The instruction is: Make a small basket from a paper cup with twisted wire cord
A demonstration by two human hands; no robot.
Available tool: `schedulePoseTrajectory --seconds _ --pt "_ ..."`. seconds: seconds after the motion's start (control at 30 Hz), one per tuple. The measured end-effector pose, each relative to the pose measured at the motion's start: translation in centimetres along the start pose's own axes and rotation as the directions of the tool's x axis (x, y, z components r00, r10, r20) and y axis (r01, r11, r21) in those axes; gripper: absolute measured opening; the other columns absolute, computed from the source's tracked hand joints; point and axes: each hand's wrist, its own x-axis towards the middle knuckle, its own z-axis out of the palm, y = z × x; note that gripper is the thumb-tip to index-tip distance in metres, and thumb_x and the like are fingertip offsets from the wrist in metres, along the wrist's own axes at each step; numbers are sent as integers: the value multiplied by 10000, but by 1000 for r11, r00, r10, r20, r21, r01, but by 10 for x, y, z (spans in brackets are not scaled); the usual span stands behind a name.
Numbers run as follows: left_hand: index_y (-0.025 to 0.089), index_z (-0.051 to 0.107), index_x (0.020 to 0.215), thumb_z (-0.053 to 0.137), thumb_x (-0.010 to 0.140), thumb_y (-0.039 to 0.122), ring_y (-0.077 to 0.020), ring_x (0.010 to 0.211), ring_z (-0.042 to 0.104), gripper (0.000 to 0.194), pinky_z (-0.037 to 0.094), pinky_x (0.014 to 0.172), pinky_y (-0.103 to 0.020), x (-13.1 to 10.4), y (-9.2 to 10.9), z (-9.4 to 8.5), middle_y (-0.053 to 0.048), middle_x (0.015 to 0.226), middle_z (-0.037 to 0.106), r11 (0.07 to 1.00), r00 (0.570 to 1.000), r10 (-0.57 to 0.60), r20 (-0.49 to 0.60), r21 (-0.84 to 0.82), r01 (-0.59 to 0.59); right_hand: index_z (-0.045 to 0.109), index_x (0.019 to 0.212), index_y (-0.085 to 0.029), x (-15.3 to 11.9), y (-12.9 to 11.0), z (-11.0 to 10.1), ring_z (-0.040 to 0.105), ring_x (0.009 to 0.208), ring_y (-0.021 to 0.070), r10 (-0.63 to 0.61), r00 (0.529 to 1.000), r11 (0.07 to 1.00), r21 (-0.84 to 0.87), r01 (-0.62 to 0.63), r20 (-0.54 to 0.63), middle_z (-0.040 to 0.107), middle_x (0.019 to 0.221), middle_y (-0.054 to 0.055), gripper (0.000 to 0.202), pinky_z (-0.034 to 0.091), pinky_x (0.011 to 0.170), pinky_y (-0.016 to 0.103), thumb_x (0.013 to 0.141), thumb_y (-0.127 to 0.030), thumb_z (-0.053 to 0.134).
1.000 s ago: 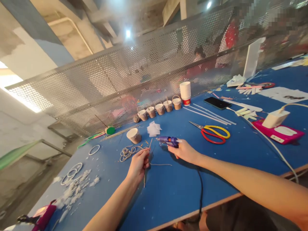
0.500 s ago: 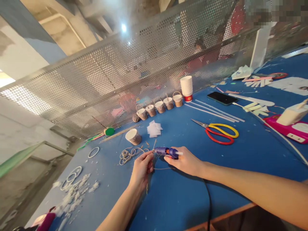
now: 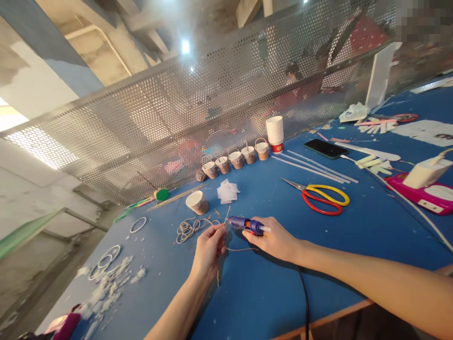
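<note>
My right hand (image 3: 274, 238) is wrapped round a blue hot glue gun (image 3: 244, 224), with a clear glue stick poking out of its back end. The nozzle points left, close to the fingertips of my left hand (image 3: 209, 248). Those fingers pinch a thin piece of twine (image 3: 227, 215) that stands up from them; more twine hangs below the hand. Beyond my left hand lies a loose coil of twine (image 3: 189, 230). A wrapped paper cup (image 3: 197, 202) rests tilted behind the coil, beside a pile of white translucent squares (image 3: 227, 191).
Several small twine-wrapped buckets (image 3: 236, 159) line the mesh screen next to stacked paper cups (image 3: 274, 134). Red-and-yellow scissors (image 3: 320, 196), a phone (image 3: 325, 148) and a pink power strip (image 3: 421, 192) lie to the right. White rings (image 3: 109, 257) and fluffy scraps (image 3: 113, 283) are at left.
The glue gun's nozzle has drawn slightly right, away from the twine at my left fingertips. My left hand keeps its pinch. The view has shifted a little.
</note>
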Motion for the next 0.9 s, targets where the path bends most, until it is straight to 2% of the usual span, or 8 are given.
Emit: schedulePoseTrajectory --seconds 0.23,0.37,0.57,0.73,0.9 --pt "124 632 724 782 514 358 -20 385 240 348 166 381 -171 0 1 -1 113 435 334 1000 1000 16 -11 -3 -16 470 636 -216 0 -3 -2 484 516 129 -11 999 1000 6 11 34 577 587 3 216 326 536 245 840 -277 502" --pt "134 614 706 785 517 353 -24 384 252 336 170 379 -175 -2 2 -1 113 435 343 1000 1000 17 -19 -3 -17 471 635 -213 0 -3 -4 480 507 131 -5 1000 1000 22 5 -24 568 576 3 222 326 526 249 846 -278 493" --pt "122 630 721 782 518 358 -21 392 240 346 154 381 -173 -3 2 0 111 446 338 1000 1000 18 -2 -1 -18 507 641 -196 0 -2 -3 493 521 130 -40 999 999 6 40 11 596 594 13 215 334 534 251 845 -267 509" --pt "132 613 708 783 519 357 -18 389 235 339 149 379 -175 -3 2 0 111 455 344 1000 1000 12 3 1 -12 508 634 -202 0 -3 -4 482 500 123 -28 999 1000 -3 28 -46 591 577 5 227 332 517 245 853 -262 499" --pt "130 630 727 776 530 374 -24 392 247 346 167 381 -174 -4 2 0 108 450 345 1000 1000 14 0 3 -14 522 652 -200 -1 -3 -3 524 532 140 -33 999 999 -31 34 18 618 608 19 212 344 538 251 852 -268 511"
